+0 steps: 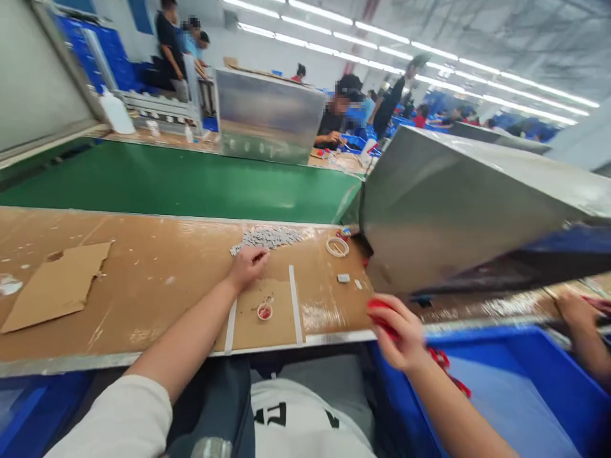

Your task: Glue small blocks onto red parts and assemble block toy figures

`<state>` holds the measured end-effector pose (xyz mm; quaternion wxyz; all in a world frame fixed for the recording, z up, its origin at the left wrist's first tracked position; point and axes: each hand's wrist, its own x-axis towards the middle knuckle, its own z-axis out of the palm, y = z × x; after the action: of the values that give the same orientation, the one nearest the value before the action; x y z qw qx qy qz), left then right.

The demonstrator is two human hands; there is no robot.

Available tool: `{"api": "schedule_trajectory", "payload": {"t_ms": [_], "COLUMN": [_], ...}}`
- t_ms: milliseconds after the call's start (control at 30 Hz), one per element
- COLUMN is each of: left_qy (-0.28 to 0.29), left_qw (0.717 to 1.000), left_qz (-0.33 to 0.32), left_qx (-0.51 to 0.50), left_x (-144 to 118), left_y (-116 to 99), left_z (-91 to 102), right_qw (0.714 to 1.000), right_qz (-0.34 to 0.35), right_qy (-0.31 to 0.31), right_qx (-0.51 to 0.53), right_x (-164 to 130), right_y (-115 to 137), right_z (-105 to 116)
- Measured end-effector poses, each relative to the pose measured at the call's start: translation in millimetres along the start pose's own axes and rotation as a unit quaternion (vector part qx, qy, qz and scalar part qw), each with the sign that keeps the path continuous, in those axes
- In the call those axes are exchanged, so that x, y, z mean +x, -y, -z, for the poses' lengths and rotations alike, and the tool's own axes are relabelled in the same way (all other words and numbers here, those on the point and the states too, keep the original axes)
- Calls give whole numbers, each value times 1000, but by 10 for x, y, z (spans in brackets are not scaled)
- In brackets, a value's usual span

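My left hand point(247, 266) rests on the bench with its fingers curled together, at the near edge of a pile of small grey pieces point(270, 238). What its fingertips hold, if anything, is hidden. Near the bench's front edge, my right hand point(403, 332) is wrapped round a red ring-shaped part point(382, 313), partly covered by the fingers. Between the two hands, a small cup with red contents point(265, 311) stands on a cardboard piece point(277, 334) edged with white tape. Below my right forearm, several red parts point(442, 359) lie in a blue bin point(506, 350).
A torn cardboard sheet point(57, 286) lies at left. Toward the right are a white tape roll point(337, 247) and a small grey block point(343, 278). A large metal panel point(458, 210) stands at right. Beyond the bench runs a green conveyor belt point(191, 181). A co-worker's hand point(575, 312) shows at far right.
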<state>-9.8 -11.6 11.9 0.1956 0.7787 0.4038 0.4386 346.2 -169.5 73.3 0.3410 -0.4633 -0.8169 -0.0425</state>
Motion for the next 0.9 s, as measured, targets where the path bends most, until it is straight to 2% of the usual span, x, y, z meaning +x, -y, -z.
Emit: {"api": "schedule_trajectory", "payload": {"t_ms": [67,167,267,333,400,467,500,567,667,733,767,833,867,900], "left_qy": [19,41,43,50,61,66,66,68,67,65,54,44,47,58], "left_qw": [1000,999,999,999,998,998,998,997,993,987,982,975,973,974], "left_qz": [-2,-10,-7,-7,-11,-8,2,26,75,122,143,173,172,147], "left_qx": [-17,-28,-19,-9,1,13,19,29,57,88,106,135,148,164], "left_x": [0,-16,-25,-16,-1,13,22,46,82,84,77,58,53,55], "left_y": [1,-19,-53,-74,-98,-125,-138,-160,-194,-215,-214,-164,-106,-26], "left_z": [26,80,121,139,161,192,208,239,260,256,251,241,235,230], "right_qw": [1000,994,995,997,993,970,947,877,745,629,561,426,377,341], "right_qz": [10,-2,-15,-46,-87,-128,-148,-182,-215,-253,-281,-334,-349,-355], "right_qy": [26,91,95,63,3,-89,-146,-269,-456,-577,-626,-687,-704,-717], "right_qx": [-10,-53,-37,5,79,186,247,353,437,455,463,484,491,493], "right_x": [-20,233,459,497,467,404,368,283,97,-77,-171,-333,-383,-403], "right_y": [23,-82,-162,-147,-98,-45,-29,-43,-247,-528,-707,-1121,-1346,-1578], "right_z": [-221,-639,-895,-918,-833,-660,-546,-266,247,602,767,1059,1185,1301]}}
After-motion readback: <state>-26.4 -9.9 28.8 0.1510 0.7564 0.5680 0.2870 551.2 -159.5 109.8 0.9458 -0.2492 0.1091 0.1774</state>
